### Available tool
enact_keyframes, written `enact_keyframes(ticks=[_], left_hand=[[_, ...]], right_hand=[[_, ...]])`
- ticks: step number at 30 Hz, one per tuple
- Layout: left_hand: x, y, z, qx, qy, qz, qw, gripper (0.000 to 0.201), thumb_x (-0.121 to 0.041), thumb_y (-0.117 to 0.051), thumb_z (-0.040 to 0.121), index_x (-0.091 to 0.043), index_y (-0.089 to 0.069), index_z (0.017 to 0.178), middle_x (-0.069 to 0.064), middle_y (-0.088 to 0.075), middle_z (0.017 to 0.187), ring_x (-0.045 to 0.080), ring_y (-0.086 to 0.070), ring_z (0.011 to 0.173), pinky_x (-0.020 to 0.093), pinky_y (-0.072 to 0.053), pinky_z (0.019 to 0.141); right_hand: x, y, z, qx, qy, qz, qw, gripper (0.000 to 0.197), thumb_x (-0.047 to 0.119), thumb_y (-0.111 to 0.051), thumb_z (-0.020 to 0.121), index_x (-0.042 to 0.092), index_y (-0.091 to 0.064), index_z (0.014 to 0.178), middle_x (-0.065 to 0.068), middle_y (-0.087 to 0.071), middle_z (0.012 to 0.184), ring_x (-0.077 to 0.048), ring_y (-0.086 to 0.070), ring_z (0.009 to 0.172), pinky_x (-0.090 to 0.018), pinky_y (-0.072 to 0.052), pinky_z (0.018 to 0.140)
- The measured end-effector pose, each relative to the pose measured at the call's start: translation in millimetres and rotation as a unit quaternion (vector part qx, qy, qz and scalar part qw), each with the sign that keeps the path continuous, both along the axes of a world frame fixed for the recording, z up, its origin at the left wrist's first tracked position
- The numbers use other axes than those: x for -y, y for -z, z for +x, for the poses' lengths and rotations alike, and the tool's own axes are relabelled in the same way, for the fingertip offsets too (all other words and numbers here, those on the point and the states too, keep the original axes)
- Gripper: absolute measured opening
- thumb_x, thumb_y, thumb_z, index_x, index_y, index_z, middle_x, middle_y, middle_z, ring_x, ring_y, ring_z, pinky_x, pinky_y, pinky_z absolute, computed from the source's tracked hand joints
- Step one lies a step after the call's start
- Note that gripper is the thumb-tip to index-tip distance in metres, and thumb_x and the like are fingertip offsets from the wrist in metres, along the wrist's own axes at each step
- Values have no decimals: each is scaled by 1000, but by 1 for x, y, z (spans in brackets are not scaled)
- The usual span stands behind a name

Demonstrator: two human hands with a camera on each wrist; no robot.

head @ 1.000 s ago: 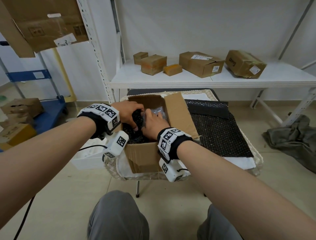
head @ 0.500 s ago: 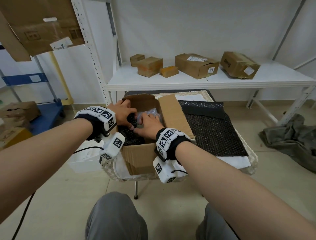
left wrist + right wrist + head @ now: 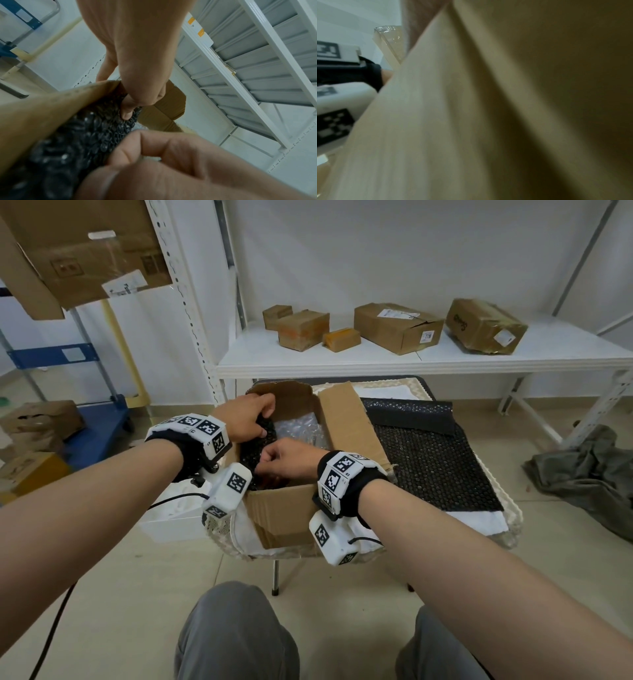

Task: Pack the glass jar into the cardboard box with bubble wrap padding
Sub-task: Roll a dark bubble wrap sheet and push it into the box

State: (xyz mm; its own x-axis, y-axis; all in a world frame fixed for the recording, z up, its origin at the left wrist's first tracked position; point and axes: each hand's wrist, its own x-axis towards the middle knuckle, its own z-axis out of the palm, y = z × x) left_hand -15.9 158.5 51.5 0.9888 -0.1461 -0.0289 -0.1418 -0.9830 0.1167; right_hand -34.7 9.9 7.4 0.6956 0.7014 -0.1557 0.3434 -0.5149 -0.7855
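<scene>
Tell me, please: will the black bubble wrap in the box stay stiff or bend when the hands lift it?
Probably floppy: the black bubble wrap curves against the box wall where the left hand and right hand pinch it. Its air-filled bubbles suggest it is light.

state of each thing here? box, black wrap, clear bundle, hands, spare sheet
cardboard box: open, flaps up
black bubble wrap: tucked along the box's left wall
clear-wrapped bundle: lying inside the box
left hand: pinching the black wrap
right hand: pinching it too
spare black sheet: flat on the table
</scene>
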Motion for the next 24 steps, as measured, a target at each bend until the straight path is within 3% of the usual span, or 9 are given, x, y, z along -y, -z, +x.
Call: enact_keyframes(ticks=[6, 9, 12, 15, 17, 18, 20, 21, 24], left_hand=[[5, -8, -4, 31, -35, 63, 997, 31, -34, -80, 75, -23, -52, 85, 0, -42, 102, 22, -48, 91, 37, -44, 70], [10, -13, -8, 18, -32, 107, 994, 30, -38, -76, 80, -25, -50, 87, -2, -45, 99, 23, -52, 95, 34, -39, 67], [17, -15, -12, 9, -32, 151, 988, 31, -41, -71, 84, -24, -49, 98, -1, -46, 105, 25, -54, 103, 36, -44, 71], [22, -15, -17, -3, -27, 192, 981, 39, -42, -68, 86, -21, -50, 113, 2, -49, 119, 26, -52, 113, 41, -48, 78], [24, -15, -21, -8, -25, 219, 975, 46, -43, -66, 87, -21, -47, 122, 3, -45, 129, 26, -47, 120, 43, -49, 83], [25, -14, -22, -12, -25, 232, 972, 49, -44, -65, 88, -21, -45, 126, 3, -42, 132, 26, -44, 123, 43, -50, 85], [25, -14, -24, -19, -26, 249, 968, 51, -44, -63, 88, -21, -43, 129, 4, -35, 138, 26, -38, 128, 43, -50, 88], [24, -14, -25, -23, -25, 253, 967, 51, -44, -63, 88, -21, -43, 130, 4, -32, 139, 25, -36, 129, 43, -50, 88], [27, -20, -26, -29, -16, 257, 966, 49, -46, -62, 89, -21, -48, 130, 0, -33, 137, 23, -37, 126, 40, -49, 84]], right_hand=[[-2, -6, -4, -2, -73, -120, 990, 24, 32, -57, 96, 18, -52, 77, -5, -59, 85, -17, -50, 77, -29, -40, 74], [-3, -10, -5, -7, -115, -163, 980, 17, 27, -51, 100, 15, -49, 89, -4, -52, 85, -13, -45, 74, -23, -38, 67], [-2, -15, -6, 4, -127, -204, 971, 19, 27, -45, 103, 19, -50, 86, 7, -49, 79, -9, -44, 75, -23, -37, 71], [-5, -19, -8, 20, -155, -258, 953, 27, 27, -38, 105, 23, -47, 80, 9, -46, 80, -7, -43, 73, -22, -35, 65], [-6, -22, -10, 37, -170, -277, 945, 24, 26, -34, 107, 23, -48, 87, 5, -48, 90, -12, -44, 87, -24, -34, 73], [-5, -24, -11, 43, -174, -280, 943, 20, 26, -33, 107, 20, -49, 95, 2, -49, 100, -13, -43, 96, -22, -32, 77], [-3, -24, -11, 36, -174, -274, 945, 15, 23, -34, 107, 18, -47, 102, -2, -47, 108, -14, -41, 100, -20, -34, 70], [-3, -23, -11, 27, -167, -260, 951, 16, 23, -36, 106, 18, -49, 99, -2, -49, 104, -15, -42, 98, -18, -35, 65], [1, -19, -10, -40, -104, -163, 980, 19, 19, -51, 100, 12, -57, 84, -8, -57, 87, -20, -48, 81, -26, -40, 76]])
